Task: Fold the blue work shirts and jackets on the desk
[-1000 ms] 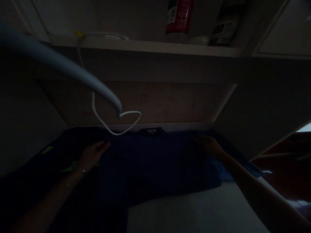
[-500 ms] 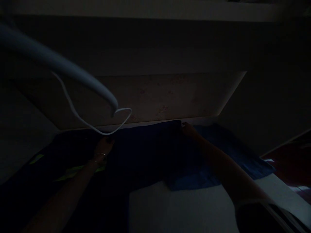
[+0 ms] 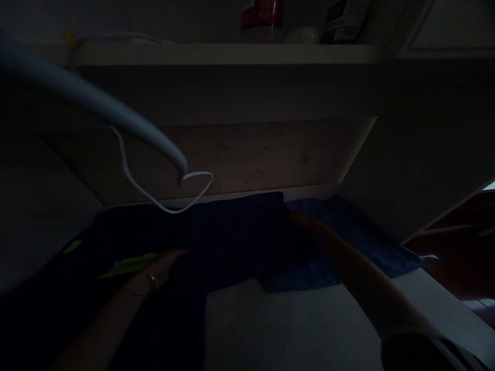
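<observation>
A dark navy garment (image 3: pixel 235 247) with yellow-green strips lies spread along the back of a pale surface. My left hand (image 3: pixel 166 264), a bracelet on its wrist, rests on it beside one yellow-green strip (image 3: pixel 129 265), fingers stretched out to the right. At the garment's right end is my right hand (image 3: pixel 303 221); its fingertips are lost in shadow against the dark cloth. Blue denim-like cloth (image 3: pixel 359 239) lies to the right, partly under the navy garment. The scene is very dark, so folds hardly show.
Above runs a shelf edge (image 3: pixel 216 54) holding a red-labelled container (image 3: pixel 263 15) and a dark bottle (image 3: pixel 344 20). A white tube (image 3: pixel 127 118) with a thin looped cord (image 3: pixel 154 201) hangs close in front of the camera. Side panels enclose the pale surface (image 3: pixel 286 330).
My left hand has moved down and slightly left, off the garment's back edge. My right hand has dropped from the garment's upper corner. The view has tilted up, showing more shelf.
</observation>
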`<state>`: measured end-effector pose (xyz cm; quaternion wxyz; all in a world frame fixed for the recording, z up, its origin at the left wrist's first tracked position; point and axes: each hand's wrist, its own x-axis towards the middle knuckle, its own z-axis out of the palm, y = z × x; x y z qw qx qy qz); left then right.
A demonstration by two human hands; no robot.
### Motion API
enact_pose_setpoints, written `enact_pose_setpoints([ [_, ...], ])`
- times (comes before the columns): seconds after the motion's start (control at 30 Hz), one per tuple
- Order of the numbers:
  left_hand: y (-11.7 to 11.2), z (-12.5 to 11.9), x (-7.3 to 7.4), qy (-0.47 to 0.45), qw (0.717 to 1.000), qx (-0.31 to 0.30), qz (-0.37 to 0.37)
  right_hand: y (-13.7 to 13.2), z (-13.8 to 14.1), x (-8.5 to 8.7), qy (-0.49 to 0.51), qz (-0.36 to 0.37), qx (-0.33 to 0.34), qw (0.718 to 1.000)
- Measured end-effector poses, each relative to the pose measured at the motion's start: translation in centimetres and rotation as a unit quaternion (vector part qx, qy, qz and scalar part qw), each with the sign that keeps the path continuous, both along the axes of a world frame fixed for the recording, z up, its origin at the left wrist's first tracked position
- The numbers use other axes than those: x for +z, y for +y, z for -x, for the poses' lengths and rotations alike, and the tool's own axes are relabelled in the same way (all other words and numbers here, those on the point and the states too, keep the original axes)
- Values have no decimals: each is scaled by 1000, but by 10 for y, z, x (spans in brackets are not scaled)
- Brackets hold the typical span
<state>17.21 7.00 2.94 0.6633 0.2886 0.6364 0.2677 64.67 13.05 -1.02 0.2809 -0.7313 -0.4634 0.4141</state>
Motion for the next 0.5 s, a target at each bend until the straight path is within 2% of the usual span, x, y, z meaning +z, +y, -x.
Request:
enact_pose_setpoints([
  [0.1, -3, -6, 5, -9, 1000, -12, 6, 9, 8, -2, 53, 54, 18, 997],
  [0.2, -4, -9, 3, -19, 1000, -12, 21, 14, 8, -3, 68, 72, 15, 995],
  [0.3, 2, -13, -7, -16, 999, 20, 21, 14, 8, -2, 58, 63, 12, 996],
  [0.4, 12, -17, -18, 38, 997, 65, -17, 12, 9, 3, 64, 37, 32, 997],
  [0.5, 18, -20, -23, 45, 996, 79, -20, 12, 11, 4, 58, 8, 50, 997],
])
